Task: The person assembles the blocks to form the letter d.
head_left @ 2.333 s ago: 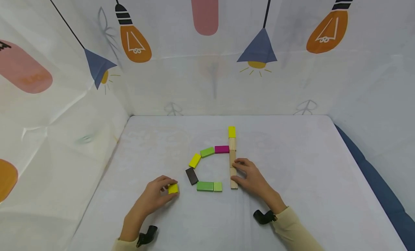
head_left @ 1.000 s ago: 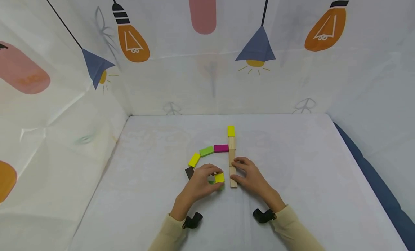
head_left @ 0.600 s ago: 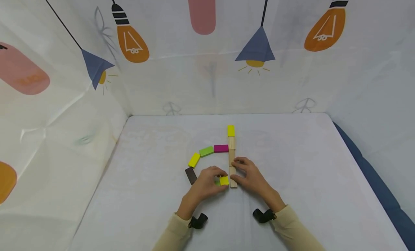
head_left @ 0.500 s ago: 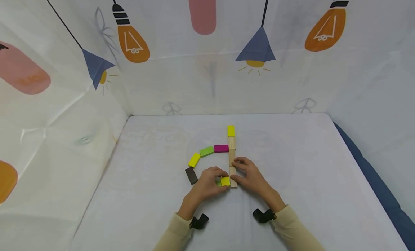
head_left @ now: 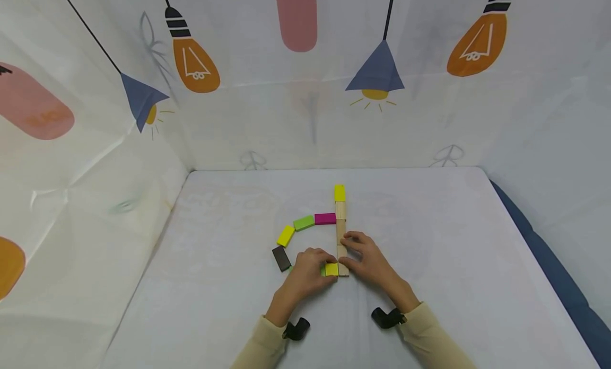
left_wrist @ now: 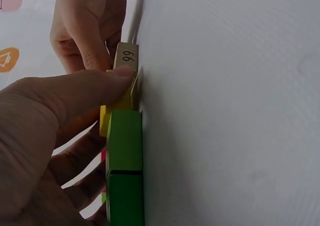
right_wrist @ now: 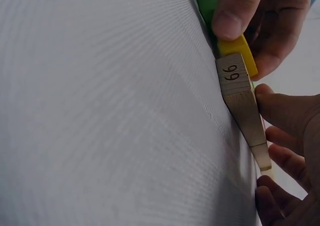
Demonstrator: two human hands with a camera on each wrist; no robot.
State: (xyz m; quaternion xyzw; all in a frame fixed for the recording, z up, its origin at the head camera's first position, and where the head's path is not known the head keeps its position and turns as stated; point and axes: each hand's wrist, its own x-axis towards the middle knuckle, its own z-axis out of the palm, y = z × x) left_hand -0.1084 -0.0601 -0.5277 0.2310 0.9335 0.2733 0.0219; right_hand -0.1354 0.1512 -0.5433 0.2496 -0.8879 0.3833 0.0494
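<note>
My left hand (head_left: 305, 274) pinches a yellow block (head_left: 331, 270) between thumb and fingers, at the left side of the lowest plain wooden block (right_wrist: 244, 108), whose end is marked 66 or 99. Beside the yellow block in the left wrist view are a light green block (left_wrist: 125, 141) and a darker green block (left_wrist: 125, 198), mostly behind my hand in the head view. My right hand (head_left: 372, 257) touches the right side of the column of plain wooden blocks (head_left: 341, 228) with thumb and fingertips, its fingers loosely bent.
A yellow block (head_left: 339, 192) tops the column. From the column, a magenta block (head_left: 325, 219), a green block (head_left: 304, 223), a yellow block (head_left: 286, 235) and a dark brown block (head_left: 281, 258) curve leftward and down on the white table (head_left: 429, 226). White printed cloth (head_left: 286, 125) stands behind.
My left hand has carried the yellow block from the left, over the green blocks, and lowered it against the foot of the wooden column. My right hand has stayed in place.
</note>
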